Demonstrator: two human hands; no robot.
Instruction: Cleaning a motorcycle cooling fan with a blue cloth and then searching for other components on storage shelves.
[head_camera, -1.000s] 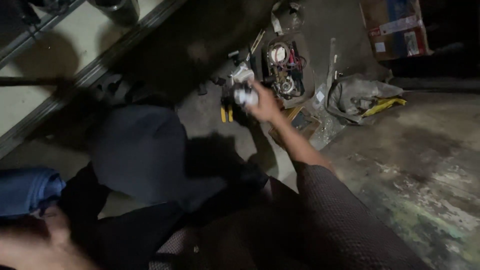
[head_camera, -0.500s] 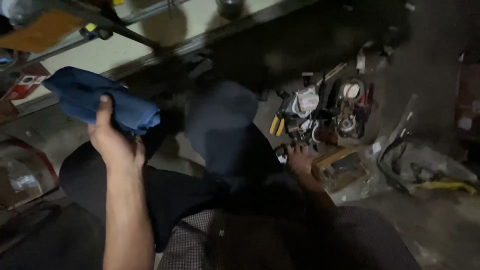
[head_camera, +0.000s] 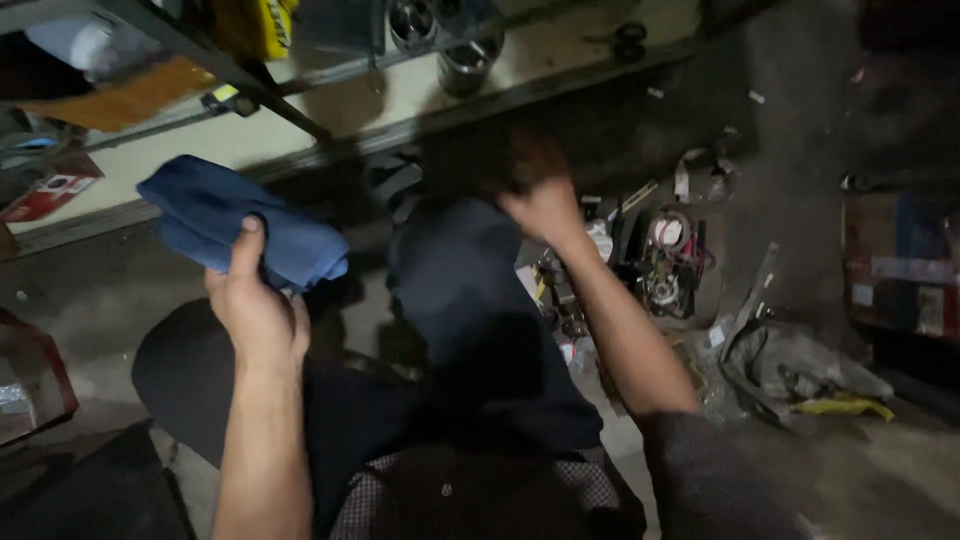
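Note:
My left hand (head_camera: 255, 305) is raised at the left and grips a folded blue cloth (head_camera: 235, 222) by its lower edge. My right hand (head_camera: 535, 200) is lifted in front of me above my raised knee in dark trousers (head_camera: 465, 300); its fingers curl around something dark and blurred that I cannot make out. Just right of that hand, an open tray of small tools and parts (head_camera: 665, 260) lies on the floor.
A metal shelf edge (head_camera: 300, 125) runs across the top with steel cans (head_camera: 460, 60) and a yellow packet (head_camera: 260, 25) on it. A grey rag with a yellow tool (head_camera: 800, 375) lies at the right, beside a cardboard box (head_camera: 900, 270). The concrete floor (head_camera: 800, 130) is littered.
The view has swung left. My right hand left the tools on the floor and rose to above my knee. The left hand with the blue cloth has come into view and stays raised.

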